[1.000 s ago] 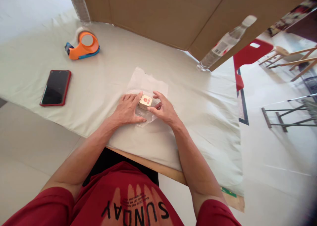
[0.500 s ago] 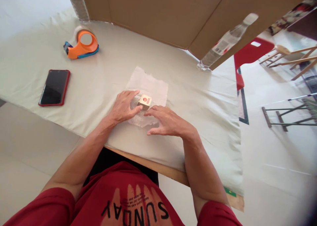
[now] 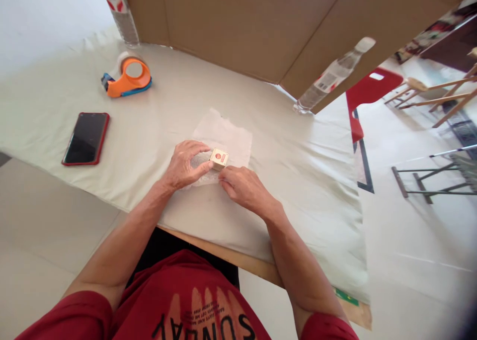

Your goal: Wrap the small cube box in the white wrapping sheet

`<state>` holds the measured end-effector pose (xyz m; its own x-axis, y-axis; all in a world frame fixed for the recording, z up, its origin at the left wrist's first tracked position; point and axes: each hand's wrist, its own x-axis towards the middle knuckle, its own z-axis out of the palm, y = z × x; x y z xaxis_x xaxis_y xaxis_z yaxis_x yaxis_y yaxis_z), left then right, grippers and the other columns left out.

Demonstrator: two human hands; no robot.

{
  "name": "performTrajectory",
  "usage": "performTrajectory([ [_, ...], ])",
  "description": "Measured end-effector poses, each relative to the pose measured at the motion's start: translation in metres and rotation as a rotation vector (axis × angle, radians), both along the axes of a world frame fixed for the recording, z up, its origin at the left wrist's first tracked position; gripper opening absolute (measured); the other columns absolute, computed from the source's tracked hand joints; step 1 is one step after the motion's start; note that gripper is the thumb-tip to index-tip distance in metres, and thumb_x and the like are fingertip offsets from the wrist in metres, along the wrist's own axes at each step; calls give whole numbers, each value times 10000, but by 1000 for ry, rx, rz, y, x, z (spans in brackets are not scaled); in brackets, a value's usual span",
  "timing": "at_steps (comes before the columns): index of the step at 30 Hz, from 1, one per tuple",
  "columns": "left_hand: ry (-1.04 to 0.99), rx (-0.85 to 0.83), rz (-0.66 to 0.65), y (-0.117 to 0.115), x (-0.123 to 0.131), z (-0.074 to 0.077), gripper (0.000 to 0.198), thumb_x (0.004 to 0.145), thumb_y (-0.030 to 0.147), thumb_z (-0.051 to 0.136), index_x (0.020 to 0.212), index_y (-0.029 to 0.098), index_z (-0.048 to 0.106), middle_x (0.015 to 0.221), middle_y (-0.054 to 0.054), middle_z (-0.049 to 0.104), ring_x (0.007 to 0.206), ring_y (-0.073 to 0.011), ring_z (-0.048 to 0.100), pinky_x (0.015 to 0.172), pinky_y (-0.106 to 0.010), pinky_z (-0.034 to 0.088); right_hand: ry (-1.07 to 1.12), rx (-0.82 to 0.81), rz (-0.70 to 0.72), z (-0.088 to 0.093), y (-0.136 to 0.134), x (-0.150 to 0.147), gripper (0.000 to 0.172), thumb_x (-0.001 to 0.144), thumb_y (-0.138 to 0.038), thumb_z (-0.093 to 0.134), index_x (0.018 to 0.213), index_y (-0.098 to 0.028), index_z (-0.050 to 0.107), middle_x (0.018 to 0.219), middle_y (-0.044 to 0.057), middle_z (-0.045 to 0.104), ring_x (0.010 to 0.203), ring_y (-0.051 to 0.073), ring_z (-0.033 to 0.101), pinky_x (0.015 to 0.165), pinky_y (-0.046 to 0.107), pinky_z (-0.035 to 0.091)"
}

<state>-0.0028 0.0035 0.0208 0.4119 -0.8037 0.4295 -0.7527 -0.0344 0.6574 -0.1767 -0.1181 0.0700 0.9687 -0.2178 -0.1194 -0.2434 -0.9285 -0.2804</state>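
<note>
Pinch little box (image 3: 219,157) by its sides: likely light, stiff. See left hand (image 3: 183,165) loosely open, right hand (image 3: 245,187) curled; can't tell if gripping.

The left hand (image 3: 186,163) makes a shape like the letter C, with a gap between its fingers (image 3: 196,146) and its thumb (image 3: 203,169). The right hand (image 3: 244,187) is curled up, its fingertips (image 3: 222,177) pointing at the left hand. It sits a bit closer to the body. The two hands are near each other. Both arms (image 3: 119,240) reach forward and lean in, and both elbows are bent a little.
</note>
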Motion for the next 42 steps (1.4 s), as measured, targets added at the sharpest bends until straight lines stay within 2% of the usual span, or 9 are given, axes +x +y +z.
performTrajectory([
  [4,21,-30,-116,2,4,-3,372,841,488,702,1094,215,723,1240,-107,734,1276,-307,616,1130,-499,432,-197,61,-157,0,-13,-4,137,941,-180,540,927,-196,676,934,59,748,809,200,635,752,320,391],
  [8,-17,-1,-137,0,5,-8,355,778,432,769,1043,203,714,1289,-125,713,1320,-328,591,1142,-517,424,-369,158,-250,-10,-22,-4,91,903,-201,575,850,-196,649,955,77,718,827,200,639,751,317,435],
  [13,34,25,-80,-2,2,-5,128,841,286,650,925,202,697,1266,-112,720,1246,-281,640,1105,-473,474,-526,315,-288,-25,-29,0,56,866,-227,604,823,-208,633,1225,116,681,1036,226,652,745,306,479],
  [19,211,23,-93,-4,-4,-2,111,866,284,614,896,194,672,1215,-105,742,1115,-235,701,949,-363,560,-557,449,-276,-31,-32,5,98,890,-278,589,822,-219,627,1105,73,728,978,203,665,882,338,489],
  [21,219,8,-83,-5,-4,-3,119,862,290,623,907,193,676,1201,-105,737,1116,-234,699,967,-367,556,-567,460,-276,-32,-33,7,100,888,-287,589,823,-220,625,1094,71,726,974,201,662,890,336,486],
  [26,224,-13,-79,-9,-3,-7,134,842,319,652,840,185,666,1445,-136,600,1320,-282,592,1091,-418,493,-577,482,-271,-37,-36,10,122,866,-296,587,769,-222,595,1056,66,717,943,195,653,887,334,485],
  [32,355,40,-114,-13,-3,-6,237,854,313,634,1046,186,693,1220,-108,718,1075,-225,691,888,-316,557,-614,516,-287,-41,-35,13,131,848,-306,586,748,-221,586,1000,65,714,893,191,648,868,340,489],
  [35,346,31,-102,-14,-2,-6,180,846,318,633,954,184,688,1151,-92,720,980,-193,686,814,-278,544,-618,544,-294,-40,-34,13,134,838,-313,589,743,-218,590,995,67,716,894,189,649,873,338,492],
  [42,365,24,-88,-15,-5,-4,201,832,377,639,766,187,623,1061,-73,713,892,-167,662,812,-275,521,-594,625,-356,-39,-33,9,151,817,-337,600,742,-207,606,975,70,730,892,189,664,878,346,500],
])
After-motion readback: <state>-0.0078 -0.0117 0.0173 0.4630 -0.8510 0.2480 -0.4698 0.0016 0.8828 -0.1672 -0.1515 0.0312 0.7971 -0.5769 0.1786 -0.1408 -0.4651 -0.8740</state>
